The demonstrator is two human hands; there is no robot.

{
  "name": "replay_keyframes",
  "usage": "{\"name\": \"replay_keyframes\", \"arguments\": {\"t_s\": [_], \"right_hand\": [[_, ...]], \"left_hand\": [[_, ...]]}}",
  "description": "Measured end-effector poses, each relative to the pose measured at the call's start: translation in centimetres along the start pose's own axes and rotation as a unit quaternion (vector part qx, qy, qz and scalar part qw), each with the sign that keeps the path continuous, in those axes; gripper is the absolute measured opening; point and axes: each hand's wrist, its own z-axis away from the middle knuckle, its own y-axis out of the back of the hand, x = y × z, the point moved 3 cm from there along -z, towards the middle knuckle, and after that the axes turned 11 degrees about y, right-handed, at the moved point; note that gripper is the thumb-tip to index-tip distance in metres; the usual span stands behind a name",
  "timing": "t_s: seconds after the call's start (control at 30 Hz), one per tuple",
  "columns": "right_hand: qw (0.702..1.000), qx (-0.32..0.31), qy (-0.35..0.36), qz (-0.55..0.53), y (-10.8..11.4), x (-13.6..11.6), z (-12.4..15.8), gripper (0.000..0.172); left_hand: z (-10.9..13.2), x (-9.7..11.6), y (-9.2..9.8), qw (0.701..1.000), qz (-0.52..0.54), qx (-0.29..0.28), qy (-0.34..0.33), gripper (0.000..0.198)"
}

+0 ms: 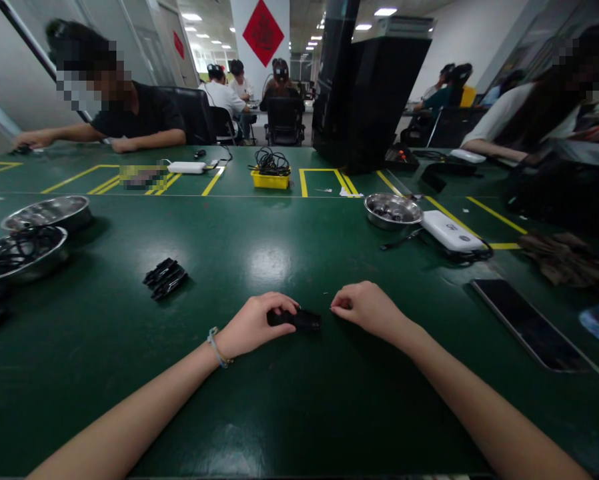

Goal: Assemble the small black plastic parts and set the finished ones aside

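My left hand (259, 323), with a bracelet at the wrist, is closed around one end of a small black plastic part (307, 321) on the green table (219, 413). The part's other end points right, out past my fingers. Just to the right of it, my right hand (367, 308) is held in a pinch; a tiny pale tip shows at the fingertips, too small to name. A tiny pin-like piece (325, 293) lies on the table between my hands. To the left rests a cluster of similar black parts (165, 277).
Steel bowls (74, 217) stand at the left, one with black cables. Another bowl (379, 223) of small parts sits beyond my right hand, near a white power bank (452, 232). A phone (527, 323) lies at the right. A yellow tray (271, 181) holds cables. Co-workers sit across the table.
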Motion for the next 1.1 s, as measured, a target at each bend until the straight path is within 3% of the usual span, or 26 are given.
{"name": "replay_keyframes", "arguments": {"t_s": [0.1,0.23,0.37,0.57,0.77,0.9,1.1], "right_hand": [[0.998,-0.05,-0.026,-0.03,0.2,0.2,0.4,0.006],[0.997,-0.056,-0.015,-0.054,0.0,0.3,0.6,0.007],[0.991,-0.029,-0.002,-0.128,-0.2,0.4,0.5,0.003],[0.968,0.043,-0.002,-0.248,-0.6,0.6,0.2,0.014],[0.965,0.124,0.032,-0.23,-1.0,-1.9,0.1,0.013],[0.966,0.118,0.069,-0.219,-1.9,-3.3,0.0,0.007],[0.97,0.119,0.063,-0.205,-2.7,-3.1,-0.1,0.006]], "left_hand": [[-0.1,0.3,-0.3,0.999,-0.043,-0.002,-0.029,0.016],[-0.1,0.4,-0.8,0.997,-0.062,0.006,-0.043,0.015],[0.0,0.5,-1.3,0.995,-0.081,0.013,-0.053,0.015],[0.2,0.8,-1.5,0.99,-0.114,0.026,-0.076,0.015],[0.5,1.1,-1.5,0.987,-0.15,0.041,-0.05,0.033],[0.5,1.2,-1.7,0.987,-0.151,0.037,-0.036,0.036],[0.4,1.0,-1.8,0.988,-0.147,0.028,-0.035,0.035]]}}
